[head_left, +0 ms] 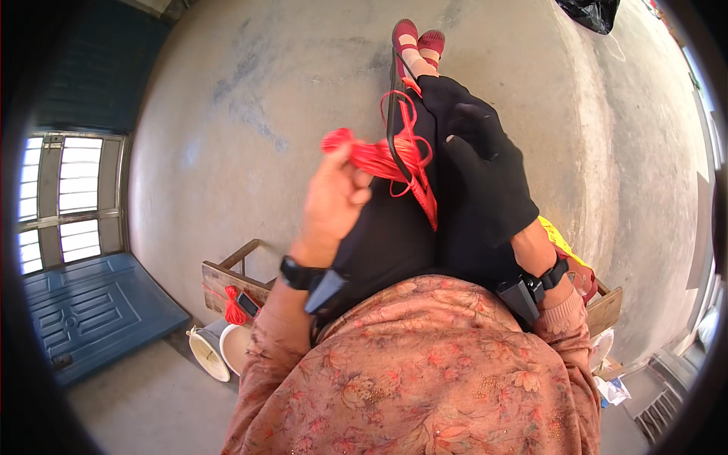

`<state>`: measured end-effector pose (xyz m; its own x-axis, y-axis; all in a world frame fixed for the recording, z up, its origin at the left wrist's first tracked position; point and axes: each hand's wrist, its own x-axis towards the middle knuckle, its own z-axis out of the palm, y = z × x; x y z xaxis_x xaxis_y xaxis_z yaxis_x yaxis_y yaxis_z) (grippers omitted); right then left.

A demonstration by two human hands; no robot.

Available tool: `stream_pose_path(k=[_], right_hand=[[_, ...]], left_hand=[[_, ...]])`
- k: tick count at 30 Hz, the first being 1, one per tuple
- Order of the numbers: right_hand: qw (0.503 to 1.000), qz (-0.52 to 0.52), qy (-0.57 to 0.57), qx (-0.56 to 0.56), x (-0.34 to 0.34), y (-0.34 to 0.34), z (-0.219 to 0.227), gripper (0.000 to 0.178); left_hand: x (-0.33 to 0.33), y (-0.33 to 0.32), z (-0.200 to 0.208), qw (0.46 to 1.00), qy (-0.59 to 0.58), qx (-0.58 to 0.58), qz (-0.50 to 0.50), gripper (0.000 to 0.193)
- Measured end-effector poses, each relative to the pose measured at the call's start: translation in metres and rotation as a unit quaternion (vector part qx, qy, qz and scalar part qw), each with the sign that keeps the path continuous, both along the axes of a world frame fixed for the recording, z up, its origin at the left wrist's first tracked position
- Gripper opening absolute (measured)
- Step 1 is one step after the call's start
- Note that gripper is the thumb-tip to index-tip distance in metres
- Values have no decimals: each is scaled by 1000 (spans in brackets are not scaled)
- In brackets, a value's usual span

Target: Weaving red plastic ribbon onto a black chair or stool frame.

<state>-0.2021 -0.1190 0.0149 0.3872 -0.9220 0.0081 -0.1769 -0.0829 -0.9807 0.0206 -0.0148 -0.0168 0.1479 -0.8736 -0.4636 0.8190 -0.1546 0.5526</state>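
Note:
My bare left hand (334,196) is closed around one end of a bundle of red cord (373,158), above my left thigh. Loose loops of the cord run by a thin black rod frame (390,136) lying along my legs. A tightly worked red strip (426,206) is attached at the frame's near end, pointing toward my lap. My right hand (489,163), in a black glove with a bare thumb tip, hovers over my right thigh. Its thumb stands apart from loosely bent fingers and nothing shows between them; black trousers behind blur their outline.
I sit on a wooden bench (604,311). Another red cord bundle (236,305) and a small dark device (248,304) lie on its left end. Pale buckets (208,355) stand below. A blue door (98,311) is at left, a black bag (595,14) far right.

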Motion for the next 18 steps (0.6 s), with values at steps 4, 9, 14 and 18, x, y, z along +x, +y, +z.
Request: stream_pose_path(k=[4, 9, 14, 18], right_hand=[[946, 22, 68, -315, 3, 5, 25, 56], [810, 257, 130, -510, 29, 28, 48, 52], [882, 421, 46, -206, -16, 38, 52, 21], [934, 354, -38, 5, -53, 53, 43, 13]], left_hand=[[19, 38, 63, 996, -9, -83, -25, 21], [7, 88, 124, 924, -36, -344, -164, 30], [23, 106, 130, 942, -231, -241, 33, 26], [15, 78, 70, 946, -312, 30, 78, 12]])
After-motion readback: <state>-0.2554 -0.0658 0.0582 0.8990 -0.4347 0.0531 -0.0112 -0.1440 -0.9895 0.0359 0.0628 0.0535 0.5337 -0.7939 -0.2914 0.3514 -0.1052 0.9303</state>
